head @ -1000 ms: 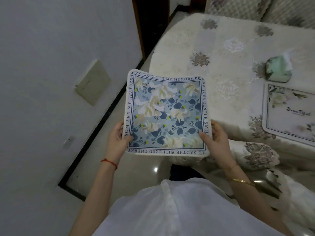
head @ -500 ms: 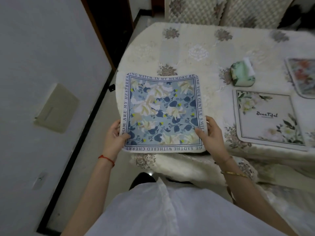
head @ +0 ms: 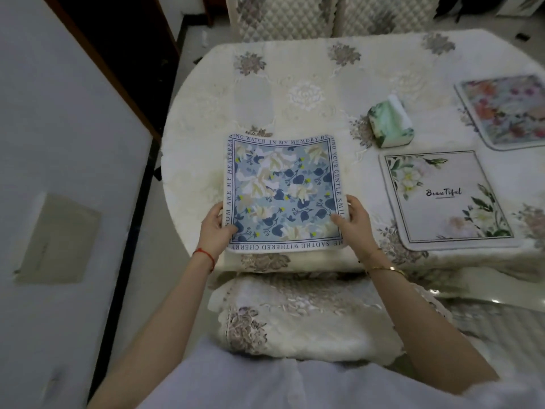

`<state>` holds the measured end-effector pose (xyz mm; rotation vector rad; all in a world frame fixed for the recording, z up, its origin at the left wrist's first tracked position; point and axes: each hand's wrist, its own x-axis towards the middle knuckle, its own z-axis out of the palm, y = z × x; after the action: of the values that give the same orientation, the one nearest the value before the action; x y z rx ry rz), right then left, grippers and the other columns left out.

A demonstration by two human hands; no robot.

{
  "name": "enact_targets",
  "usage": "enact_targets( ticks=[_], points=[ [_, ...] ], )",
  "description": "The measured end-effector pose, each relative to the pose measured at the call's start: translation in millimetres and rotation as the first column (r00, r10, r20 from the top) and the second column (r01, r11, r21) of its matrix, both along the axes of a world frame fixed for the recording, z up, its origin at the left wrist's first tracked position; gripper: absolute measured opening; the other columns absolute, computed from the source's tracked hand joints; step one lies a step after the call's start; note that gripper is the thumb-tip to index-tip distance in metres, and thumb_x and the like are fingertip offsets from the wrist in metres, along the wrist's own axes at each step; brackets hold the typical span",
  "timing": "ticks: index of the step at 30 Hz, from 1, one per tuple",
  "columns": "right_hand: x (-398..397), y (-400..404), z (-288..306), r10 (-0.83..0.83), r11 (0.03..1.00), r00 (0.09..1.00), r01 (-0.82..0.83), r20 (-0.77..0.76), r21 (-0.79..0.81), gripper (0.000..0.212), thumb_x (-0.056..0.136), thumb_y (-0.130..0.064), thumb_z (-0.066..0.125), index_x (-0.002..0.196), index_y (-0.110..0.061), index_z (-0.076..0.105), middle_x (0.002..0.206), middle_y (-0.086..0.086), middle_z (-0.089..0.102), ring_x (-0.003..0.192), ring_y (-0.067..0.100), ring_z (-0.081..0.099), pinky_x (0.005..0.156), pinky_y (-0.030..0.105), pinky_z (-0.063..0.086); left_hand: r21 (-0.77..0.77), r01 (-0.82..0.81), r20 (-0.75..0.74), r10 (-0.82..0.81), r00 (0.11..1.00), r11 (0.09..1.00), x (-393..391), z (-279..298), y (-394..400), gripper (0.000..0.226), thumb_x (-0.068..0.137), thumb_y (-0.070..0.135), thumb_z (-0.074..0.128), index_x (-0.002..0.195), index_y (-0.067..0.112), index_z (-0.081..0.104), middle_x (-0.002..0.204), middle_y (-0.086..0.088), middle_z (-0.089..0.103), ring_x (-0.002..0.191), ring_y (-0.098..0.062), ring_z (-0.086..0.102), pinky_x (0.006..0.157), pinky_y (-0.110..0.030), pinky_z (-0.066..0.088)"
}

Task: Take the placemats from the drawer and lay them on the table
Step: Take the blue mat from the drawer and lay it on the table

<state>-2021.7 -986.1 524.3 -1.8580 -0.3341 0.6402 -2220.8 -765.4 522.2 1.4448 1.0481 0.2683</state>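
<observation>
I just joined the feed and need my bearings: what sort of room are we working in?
Most likely a home dining area. A round table under an embroidered floral cloth has quilted-cover chairs pushed up to it, with a tissue pack and floral placemats, such as the "Beautiful" placemat, laid out on it.

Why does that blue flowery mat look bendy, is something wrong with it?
Nothing is broken. The blue placemat curls up at its far corners only because the left hand and right hand pinch its near corners above the table.
</observation>
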Motion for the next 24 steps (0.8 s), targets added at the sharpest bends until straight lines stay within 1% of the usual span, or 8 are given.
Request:
enact_targets(
  ticks=[4,8,11,14,17,19,21,24],
  points=[
    [14,10,-15,-0.049,0.996,0.999,0.047,-0.021,-0.072,0.035,0.090,-0.002,0.057,0.123,-0.013,0.052,0.113,0.004,0.065,0.102,0.019,0.065,0.090,0.038,0.055,-0.018,0.059,-0.036,-0.060,0.998,0.998,26,-19,15,0.057,0.078,-0.016,0.059,0.124,0.017,0.051,0.102,-0.007,0.068,0.086,-0.014,0.068,0.058,-0.021,0.056],
    [21,16,-27,-0.060,0.989,0.998,0.056,-0.027,-0.135,0.035,0.090,-0.003,0.058,0.121,-0.016,0.052,0.105,-0.002,0.065,0.090,0.008,0.064,0.087,0.038,0.056,-0.041,0.074,-0.072,-0.077,0.994,0.996,35,-30,19,0.056,0.077,-0.015,0.061,0.117,0.021,0.050,0.101,-0.005,0.065,0.084,-0.007,0.065,0.056,-0.016,0.055],
    [21,17,-35,-0.066,0.984,0.997,0.059,-0.034,-0.167,0.035,0.089,-0.003,0.058,0.121,-0.017,0.051,0.104,-0.001,0.065,0.091,0.015,0.065,0.088,0.040,0.055,-0.062,0.079,-0.084,-0.084,0.993,0.995,35,-37,20,0.055,0.077,-0.015,0.062,0.120,0.019,0.051,0.107,-0.009,0.065,0.088,-0.015,0.065,0.059,-0.020,0.055],
    [18,17,-42,-0.075,0.979,0.997,0.068,-0.030,-0.191,0.036,0.088,-0.004,0.058,0.121,-0.016,0.051,0.101,-0.003,0.065,0.087,0.013,0.064,0.086,0.041,0.056,-0.095,0.079,-0.093,-0.088,0.992,0.992,33,-43,19,0.057,0.078,-0.014,0.062,0.127,0.013,0.049,0.112,-0.013,0.064,0.096,-0.026,0.064,0.065,-0.027,0.055],
    [15,16,-45,-0.099,0.977,0.995,0.092,-0.031,-0.193,0.037,0.088,-0.004,0.058,0.122,-0.014,0.051,0.104,0.001,0.065,0.090,0.020,0.064,0.087,0.044,0.055,-0.111,0.071,-0.097,-0.082,0.992,0.991,31,-45,19,0.058,0.079,-0.012,0.063,0.129,0.013,0.048,0.113,-0.013,0.064,0.089,-0.021,0.064,0.063,-0.024,0.054],
    [14,15,-46,-0.117,0.975,0.992,0.108,-0.039,-0.192,0.038,0.088,-0.005,0.059,0.124,-0.014,0.050,0.108,0.005,0.066,0.095,0.024,0.064,0.088,0.044,0.055,-0.104,0.056,-0.103,-0.067,0.992,0.993,29,-47,18,0.059,0.079,-0.011,0.063,0.131,0.012,0.047,0.114,-0.015,0.064,0.089,-0.022,0.064,0.064,-0.025,0.054],
    [13,14,-47,-0.140,0.973,0.989,0.129,-0.049,-0.189,0.040,0.088,-0.005,0.059,0.126,-0.013,0.049,0.112,0.008,0.067,0.098,0.025,0.065,0.086,0.040,0.055,-0.068,0.061,-0.121,-0.069,0.990,0.996,28,-47,17,0.060,0.080,-0.009,0.064,0.132,0.013,0.046,0.117,-0.015,0.064,0.093,-0.024,0.064,0.069,-0.030,0.055],
    [10,13,-48,-0.148,0.972,0.988,0.138,-0.040,-0.193,0.042,0.089,-0.006,0.058,0.129,-0.013,0.047,0.113,0.008,0.067,0.096,0.022,0.065,0.080,0.032,0.053,-0.001,0.069,-0.149,-0.068,0.986,0.998,26,-47,15,0.065,0.079,-0.005,0.067,0.136,0.015,0.044,0.122,-0.015,0.063,0.105,-0.027,0.062,0.087,-0.043,0.055]
  ],
)
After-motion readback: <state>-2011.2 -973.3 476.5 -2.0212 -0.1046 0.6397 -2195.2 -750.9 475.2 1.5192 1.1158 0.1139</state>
